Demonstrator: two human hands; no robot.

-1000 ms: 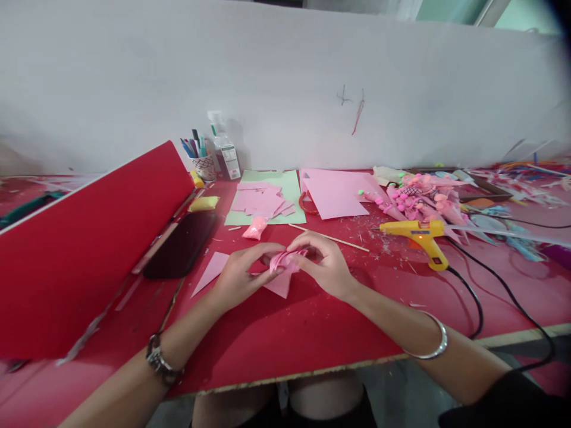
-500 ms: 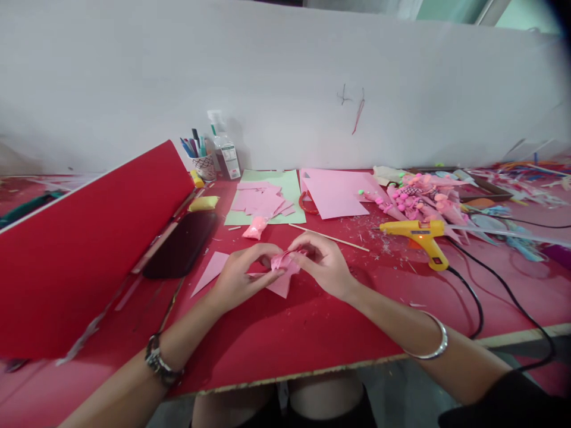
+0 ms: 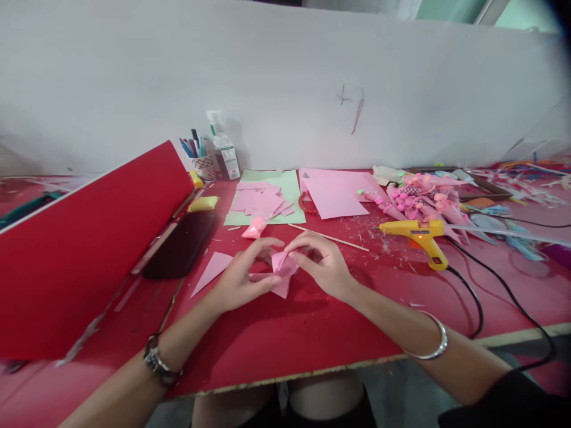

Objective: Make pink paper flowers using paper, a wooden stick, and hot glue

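Both my hands meet over the middle of the red table. My left hand and my right hand pinch a small folded pink paper piece between their fingertips, just above the tabletop. A flat pink paper triangle lies on the table under and to the left of my left hand. A watch sits on my left wrist and a silver bangle on my right forearm.
A yellow glue gun with a black cord lies to the right. Pink sheets, a green sheet, a thin wooden stick, pink cones, a pen cup and a bottle stand behind. A red board leans at left beside a black case.
My fingers have shifted on the pink paper piece, which now looks flatter and more folded together. The hands have stayed in the same spot.
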